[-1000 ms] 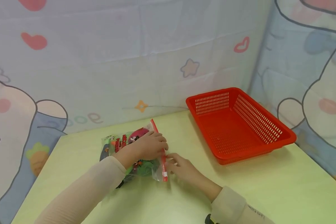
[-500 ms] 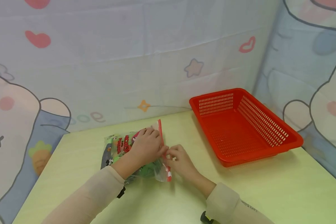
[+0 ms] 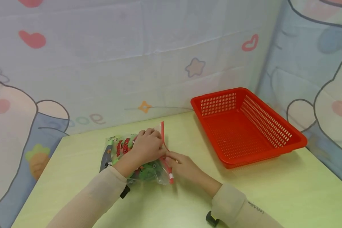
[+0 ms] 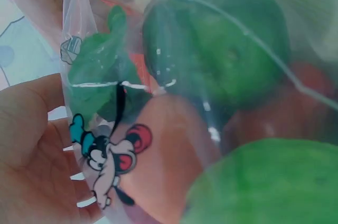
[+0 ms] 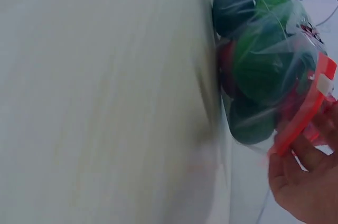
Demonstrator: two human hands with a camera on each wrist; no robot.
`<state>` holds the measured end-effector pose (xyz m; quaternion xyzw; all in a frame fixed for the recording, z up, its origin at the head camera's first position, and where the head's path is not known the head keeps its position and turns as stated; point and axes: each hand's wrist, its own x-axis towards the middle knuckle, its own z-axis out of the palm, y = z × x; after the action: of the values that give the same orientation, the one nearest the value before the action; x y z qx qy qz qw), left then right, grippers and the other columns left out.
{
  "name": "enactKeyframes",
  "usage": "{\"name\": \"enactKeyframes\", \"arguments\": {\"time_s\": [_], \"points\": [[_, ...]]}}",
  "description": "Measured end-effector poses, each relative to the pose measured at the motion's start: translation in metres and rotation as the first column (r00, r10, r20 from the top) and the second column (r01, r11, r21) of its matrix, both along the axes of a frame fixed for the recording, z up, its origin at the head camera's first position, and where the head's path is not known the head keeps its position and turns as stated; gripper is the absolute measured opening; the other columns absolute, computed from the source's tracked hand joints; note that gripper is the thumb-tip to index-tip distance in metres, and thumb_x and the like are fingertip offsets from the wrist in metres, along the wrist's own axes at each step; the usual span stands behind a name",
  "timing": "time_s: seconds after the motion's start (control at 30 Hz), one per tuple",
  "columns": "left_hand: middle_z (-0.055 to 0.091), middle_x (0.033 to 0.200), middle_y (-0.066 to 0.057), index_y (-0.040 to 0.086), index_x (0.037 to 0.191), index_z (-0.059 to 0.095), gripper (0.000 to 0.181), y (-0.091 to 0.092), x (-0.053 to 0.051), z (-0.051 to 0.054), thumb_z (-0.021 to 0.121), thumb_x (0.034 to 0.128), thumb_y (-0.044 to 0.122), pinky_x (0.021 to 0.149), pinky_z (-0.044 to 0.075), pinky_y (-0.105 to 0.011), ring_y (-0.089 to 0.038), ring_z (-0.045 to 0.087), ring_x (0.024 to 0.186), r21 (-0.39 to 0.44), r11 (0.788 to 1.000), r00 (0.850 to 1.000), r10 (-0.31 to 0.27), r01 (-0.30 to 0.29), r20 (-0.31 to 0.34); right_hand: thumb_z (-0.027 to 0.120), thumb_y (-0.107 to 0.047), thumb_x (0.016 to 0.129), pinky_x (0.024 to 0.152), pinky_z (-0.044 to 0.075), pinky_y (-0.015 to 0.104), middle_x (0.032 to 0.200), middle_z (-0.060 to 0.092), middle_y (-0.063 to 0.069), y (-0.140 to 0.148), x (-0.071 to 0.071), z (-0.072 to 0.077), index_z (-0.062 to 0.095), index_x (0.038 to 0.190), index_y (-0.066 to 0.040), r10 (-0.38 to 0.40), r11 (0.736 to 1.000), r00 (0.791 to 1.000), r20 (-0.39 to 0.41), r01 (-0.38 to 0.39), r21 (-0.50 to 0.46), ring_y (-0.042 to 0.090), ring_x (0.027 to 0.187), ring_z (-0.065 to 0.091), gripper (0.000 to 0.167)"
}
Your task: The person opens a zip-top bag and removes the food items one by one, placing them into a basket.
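Observation:
A clear printed zip bag [image 3: 146,172] with a red top strip lies on the table, several green and reddish rounded items inside it. My left hand [image 3: 148,146] lies over the bag beside the strip, its fingertips at the bag's mouth. In the left wrist view the left hand [image 4: 31,150] curves along the plastic. My right hand [image 3: 185,166] pinches the red strip near its middle, close to the left fingers. The right wrist view shows the right hand [image 5: 311,176] at the red strip [image 5: 303,113], with a white slider at one end.
A red slotted basket [image 3: 239,133] stands at the back right of the pale yellow table [image 3: 82,158]. A printed cloth [image 3: 102,63] hangs behind and at the sides.
My right hand has come in from beside the bag to the red strip and now pinches it. The left hand's fingers have drawn back slightly, and the strip is bent near its middle.

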<state>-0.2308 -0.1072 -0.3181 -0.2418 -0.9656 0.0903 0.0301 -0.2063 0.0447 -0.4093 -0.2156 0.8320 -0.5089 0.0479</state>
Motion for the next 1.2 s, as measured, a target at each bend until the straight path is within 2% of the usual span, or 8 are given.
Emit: {"name": "enactKeyframes", "arguments": {"time_s": [0.1, 0.3, 0.5, 0.73, 0.93, 1.07, 1.13, 1.2], "points": [[0.058, 0.113, 0.001, 0.019, 0.061, 0.060, 0.029, -0.004, 0.002, 0.000, 0.052, 0.0874, 0.026, 0.099, 0.035, -0.047, -0.027, 0.044, 0.119, 0.047, 0.999, 0.998, -0.012, 0.015, -0.065, 0.045, -0.025, 0.096, 0.101, 0.039, 0.045, 0.134, 0.052, 0.003, 0.001, -0.004, 0.004, 0.050, 0.133, -0.019, -0.027, 1.000, 0.997, 0.073, 0.026, 0.011, 0.025, 0.122, 0.051, 0.037], [0.058, 0.112, -0.001, 0.020, 0.060, 0.056, 0.025, -0.013, 0.009, -0.001, 0.049, 0.0835, 0.020, 0.095, 0.036, -0.047, -0.026, 0.045, 0.112, 0.175, 0.983, 0.980, -0.014, 0.049, -0.200, 0.046, -0.014, 0.094, 0.099, 0.040, 0.046, 0.126, 0.057, 0.012, 0.003, -0.010, 0.003, 0.053, 0.128, -0.006, 0.011, 1.000, 0.999, 0.046, -0.011, -0.002, 0.029, 0.117, 0.053, 0.035], [0.058, 0.112, -0.001, 0.017, 0.067, 0.062, 0.022, -0.019, 0.014, -0.001, 0.049, 0.0848, 0.020, 0.093, 0.037, -0.046, -0.025, 0.046, 0.108, 0.245, 0.967, 0.951, 0.011, 0.068, -0.310, 0.048, -0.017, 0.094, 0.098, 0.041, 0.046, 0.121, 0.060, 0.010, 0.004, -0.018, 0.006, 0.057, 0.121, -0.004, 0.017, 1.000, 0.997, 0.074, -0.016, -0.016, 0.027, 0.114, 0.054, 0.031], [0.064, 0.103, -0.004, 0.011, 0.076, 0.064, 0.015, -0.024, 0.017, 0.001, 0.052, 0.0849, 0.015, 0.082, 0.046, -0.043, -0.025, 0.057, 0.095, 0.336, 0.927, 0.891, 0.003, 0.169, -0.455, 0.055, -0.016, 0.091, 0.091, 0.048, 0.039, 0.132, 0.052, 0.011, -0.004, -0.035, 0.020, 0.046, 0.132, -0.008, 0.001, 0.996, 0.994, 0.113, 0.009, -0.092, 0.029, 0.111, 0.056, 0.043], [0.065, 0.094, -0.008, 0.007, 0.075, 0.063, 0.013, -0.029, 0.015, -0.003, 0.053, 0.0838, 0.011, 0.065, 0.051, -0.037, -0.025, 0.060, 0.083, 0.392, 0.874, 0.838, -0.031, 0.287, -0.545, 0.061, -0.015, 0.087, 0.099, 0.039, 0.047, 0.139, 0.042, 0.010, -0.021, -0.060, 0.021, 0.041, 0.137, -0.012, 0.048, 0.997, 0.999, -0.010, -0.048, -0.054, 0.033, 0.122, 0.042, 0.054], [0.065, 0.093, -0.009, 0.006, 0.075, 0.063, 0.014, -0.032, 0.015, -0.008, 0.054, 0.0847, 0.010, 0.065, 0.052, -0.035, -0.026, 0.059, 0.083, 0.424, 0.852, 0.838, -0.032, 0.308, -0.545, 0.062, -0.013, 0.084, 0.103, 0.033, 0.050, 0.138, 0.038, 0.013, -0.032, -0.066, 0.018, 0.038, 0.137, -0.009, 0.098, 0.992, 0.985, -0.144, -0.087, 0.086, 0.033, 0.126, 0.035, 0.058], [0.064, 0.094, -0.009, 0.006, 0.076, 0.063, 0.013, -0.033, 0.015, -0.011, 0.055, 0.0853, 0.011, 0.068, 0.051, -0.036, -0.026, 0.059, 0.085, 0.434, 0.847, 0.845, -0.032, 0.307, -0.534, 0.061, -0.013, 0.084, 0.099, 0.037, 0.048, 0.133, 0.042, 0.013, -0.037, -0.068, 0.017, 0.042, 0.133, -0.008, 0.130, 0.967, 0.952, -0.276, -0.060, 0.248, 0.030, 0.123, 0.037, 0.052], [0.064, 0.095, -0.008, 0.007, 0.076, 0.063, 0.012, -0.033, 0.016, -0.013, 0.055, 0.0854, 0.010, 0.071, 0.051, -0.036, -0.026, 0.059, 0.087, 0.441, 0.843, 0.850, -0.035, 0.308, -0.525, 0.057, -0.016, 0.087, 0.096, 0.039, 0.045, 0.127, 0.047, 0.011, -0.040, -0.068, 0.017, 0.047, 0.128, -0.007, 0.198, 0.895, 0.888, -0.416, 0.009, 0.447, 0.029, 0.117, 0.041, 0.043]]}}
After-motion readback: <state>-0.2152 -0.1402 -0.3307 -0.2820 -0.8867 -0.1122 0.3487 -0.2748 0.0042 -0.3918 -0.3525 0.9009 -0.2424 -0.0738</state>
